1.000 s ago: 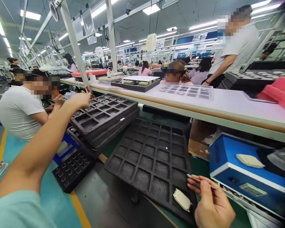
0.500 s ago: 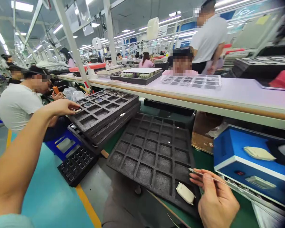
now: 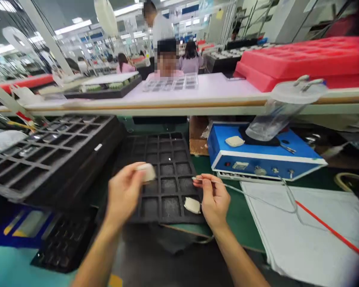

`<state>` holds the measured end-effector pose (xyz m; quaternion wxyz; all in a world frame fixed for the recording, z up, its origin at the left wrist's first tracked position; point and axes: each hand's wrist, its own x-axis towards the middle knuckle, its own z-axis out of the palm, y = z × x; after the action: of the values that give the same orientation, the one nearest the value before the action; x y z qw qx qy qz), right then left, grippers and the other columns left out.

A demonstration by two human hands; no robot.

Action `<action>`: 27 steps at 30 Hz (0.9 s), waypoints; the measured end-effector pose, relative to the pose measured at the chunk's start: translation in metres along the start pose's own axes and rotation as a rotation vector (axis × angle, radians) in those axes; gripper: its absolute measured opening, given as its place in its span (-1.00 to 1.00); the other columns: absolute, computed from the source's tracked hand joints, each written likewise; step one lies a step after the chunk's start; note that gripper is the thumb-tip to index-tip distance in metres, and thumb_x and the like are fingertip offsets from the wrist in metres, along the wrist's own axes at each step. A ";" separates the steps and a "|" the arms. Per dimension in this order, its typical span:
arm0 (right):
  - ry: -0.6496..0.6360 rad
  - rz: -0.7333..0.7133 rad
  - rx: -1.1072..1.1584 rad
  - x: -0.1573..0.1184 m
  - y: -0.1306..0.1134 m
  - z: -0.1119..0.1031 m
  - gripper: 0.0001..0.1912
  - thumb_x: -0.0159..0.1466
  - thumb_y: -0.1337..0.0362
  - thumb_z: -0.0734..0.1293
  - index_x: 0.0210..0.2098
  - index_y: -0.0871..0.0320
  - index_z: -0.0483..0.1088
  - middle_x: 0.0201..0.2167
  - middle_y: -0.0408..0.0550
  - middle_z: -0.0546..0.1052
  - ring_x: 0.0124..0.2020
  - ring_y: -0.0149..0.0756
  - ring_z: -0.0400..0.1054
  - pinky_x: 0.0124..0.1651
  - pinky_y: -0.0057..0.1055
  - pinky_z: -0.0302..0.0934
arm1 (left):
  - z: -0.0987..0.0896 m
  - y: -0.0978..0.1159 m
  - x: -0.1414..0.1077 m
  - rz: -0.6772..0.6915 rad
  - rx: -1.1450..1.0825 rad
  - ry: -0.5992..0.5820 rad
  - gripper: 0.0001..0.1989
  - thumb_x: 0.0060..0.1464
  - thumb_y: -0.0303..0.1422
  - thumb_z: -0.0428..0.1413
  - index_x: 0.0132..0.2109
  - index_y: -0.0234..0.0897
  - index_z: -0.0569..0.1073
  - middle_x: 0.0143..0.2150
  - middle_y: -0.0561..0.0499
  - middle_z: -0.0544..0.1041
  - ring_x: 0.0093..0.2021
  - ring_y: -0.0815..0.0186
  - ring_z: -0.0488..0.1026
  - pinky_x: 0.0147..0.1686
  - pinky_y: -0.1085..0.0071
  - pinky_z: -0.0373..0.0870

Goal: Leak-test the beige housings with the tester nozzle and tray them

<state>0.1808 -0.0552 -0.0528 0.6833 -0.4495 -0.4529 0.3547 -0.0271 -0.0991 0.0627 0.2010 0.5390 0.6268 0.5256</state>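
Note:
My left hand pinches a cream pad above the left part of a black foam tray divided into square pockets. At the tray's right edge, my right hand is closed on a thin pen-like tool, its light tip pointing left and a thin cable or tube trailing to the right. A second cream pad lies in the tray's near right pocket. Another pale pad rests on top of the blue box.
Stacked black trays stand at the left. Beyond runs a shelf edge with a red tray stack. A clear cup tilts on the blue box. White sheets lie right. People sit behind the shelf.
The view has swung right. My left hand has come from the stacked trays to above the pocketed tray, now with a cream pad in it. My right hand still holds the tool.

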 end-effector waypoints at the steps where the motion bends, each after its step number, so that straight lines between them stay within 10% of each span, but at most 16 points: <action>1: 0.003 -0.034 -0.027 0.001 0.000 -0.001 -0.69 0.41 0.04 0.33 -0.16 0.17 0.52 -0.27 -0.01 0.65 -0.30 -0.28 0.59 -0.16 -0.27 0.53 | 0.031 -0.013 -0.007 -0.078 -0.118 -0.075 -0.59 0.28 -0.06 0.17 0.00 -0.34 0.57 -0.12 -0.14 0.65 -0.17 0.15 0.63 -0.16 0.17 0.62; 6: -0.060 -0.158 -0.096 0.003 0.005 -0.004 -0.77 0.45 0.16 0.28 -0.16 0.14 0.52 -0.23 -0.02 0.66 -0.27 -0.29 0.61 -0.16 -0.31 0.54 | 0.124 -0.043 -0.028 -0.430 -0.690 -0.203 -0.46 -0.02 -0.19 0.40 0.08 -0.31 0.55 -0.02 -0.18 0.69 -0.02 0.12 0.63 -0.05 0.25 0.58; 27: -0.179 -0.212 -0.054 0.002 0.010 -0.006 -0.83 0.44 0.29 0.30 -0.11 0.05 0.55 -0.12 0.00 0.68 -0.05 -0.16 0.62 -0.02 -0.16 0.57 | 0.122 -0.047 -0.031 -0.459 -0.675 -0.054 -0.61 -0.06 -0.23 0.44 -0.07 -0.26 0.67 -0.06 -0.16 0.72 0.00 0.03 0.67 0.10 0.13 0.58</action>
<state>0.1866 -0.0523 -0.0628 0.6616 -0.3839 -0.5663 0.3069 0.0615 -0.0668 -0.0325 0.4951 0.3023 0.5177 0.6289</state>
